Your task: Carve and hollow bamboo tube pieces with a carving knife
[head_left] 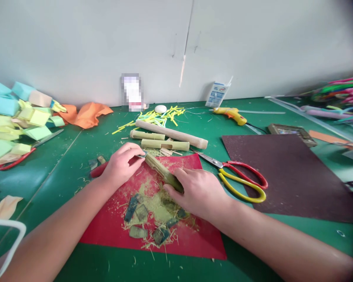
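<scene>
My right hand (198, 192) is wrapped round the near end of a bamboo tube (159, 166), which slants over a red sheet (106, 225). At the tube's far end my left hand (122, 164) pinches a small dark piece of sandpaper (142, 155) against or close to the bamboo; contact is hard to make out. Below the tube, the red sheet bears pale dust, shavings and several worn sandpaper scraps (138, 232). Beyond it lie a notched bamboo piece (164, 145), another short bamboo piece (147, 135) and a longer pale stick (172, 134).
Scissors (241, 178) with red and yellow handles lie right of my right hand, partly over a dark brown sheet (288, 176). A yellow glue gun (231, 115) and a small carton (218, 94) stand farther back. Folded paper blocks (17, 121) and orange paper (88, 115) fill the left.
</scene>
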A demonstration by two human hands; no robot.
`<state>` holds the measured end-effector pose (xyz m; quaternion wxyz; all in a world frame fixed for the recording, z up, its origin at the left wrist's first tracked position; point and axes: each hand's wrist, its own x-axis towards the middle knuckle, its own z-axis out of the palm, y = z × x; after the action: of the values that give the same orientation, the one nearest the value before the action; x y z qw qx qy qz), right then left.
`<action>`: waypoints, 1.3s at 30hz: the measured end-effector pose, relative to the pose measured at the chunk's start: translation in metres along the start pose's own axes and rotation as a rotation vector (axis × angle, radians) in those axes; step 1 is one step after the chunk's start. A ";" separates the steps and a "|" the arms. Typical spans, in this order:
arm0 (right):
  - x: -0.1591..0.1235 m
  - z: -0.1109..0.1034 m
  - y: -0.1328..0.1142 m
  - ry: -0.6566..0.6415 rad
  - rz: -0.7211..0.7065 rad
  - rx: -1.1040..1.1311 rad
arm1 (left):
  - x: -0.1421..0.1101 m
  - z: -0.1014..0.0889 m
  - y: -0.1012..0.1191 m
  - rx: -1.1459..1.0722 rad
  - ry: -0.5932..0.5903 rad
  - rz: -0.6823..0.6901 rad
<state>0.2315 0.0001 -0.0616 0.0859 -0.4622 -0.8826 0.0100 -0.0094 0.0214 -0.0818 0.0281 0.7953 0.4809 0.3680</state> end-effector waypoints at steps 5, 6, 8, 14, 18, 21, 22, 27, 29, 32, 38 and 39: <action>0.000 0.002 0.001 0.013 -0.015 -0.017 | 0.000 -0.003 0.003 0.011 0.077 0.006; 0.000 0.002 0.001 0.024 -0.016 -0.020 | 0.000 -0.004 0.003 0.009 0.080 0.004; 0.001 0.002 0.002 0.051 -0.009 -0.028 | -0.001 -0.004 0.004 0.005 0.076 -0.001; 0.002 0.002 0.003 0.104 0.026 -0.020 | -0.001 -0.002 0.006 0.012 -0.012 0.026; 0.001 0.004 0.004 0.098 0.021 0.023 | -0.004 -0.003 0.007 0.035 -0.014 0.017; 0.001 0.005 0.004 0.048 0.000 0.030 | -0.006 -0.004 0.007 0.053 -0.014 0.006; 0.002 0.005 0.004 0.027 -0.009 0.028 | -0.006 -0.004 0.007 0.055 -0.016 0.011; 0.004 0.003 0.005 0.006 -0.023 0.037 | -0.005 -0.002 0.007 0.064 0.028 0.056; 0.004 0.004 0.005 0.024 -0.020 0.039 | -0.004 -0.001 0.007 0.069 0.038 0.071; 0.003 0.005 0.005 0.041 -0.019 0.038 | -0.004 0.000 0.007 0.074 0.024 0.085; 0.002 0.007 0.004 0.026 -0.013 0.048 | -0.004 -0.001 0.006 0.088 0.015 0.065; 0.002 0.006 0.004 0.023 -0.009 0.051 | -0.004 -0.001 0.006 0.083 0.015 0.060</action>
<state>0.2332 0.0044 -0.0681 0.1079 -0.4559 -0.8830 0.0266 -0.0069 0.0151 -0.0811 -0.0193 0.8071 0.4720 0.3543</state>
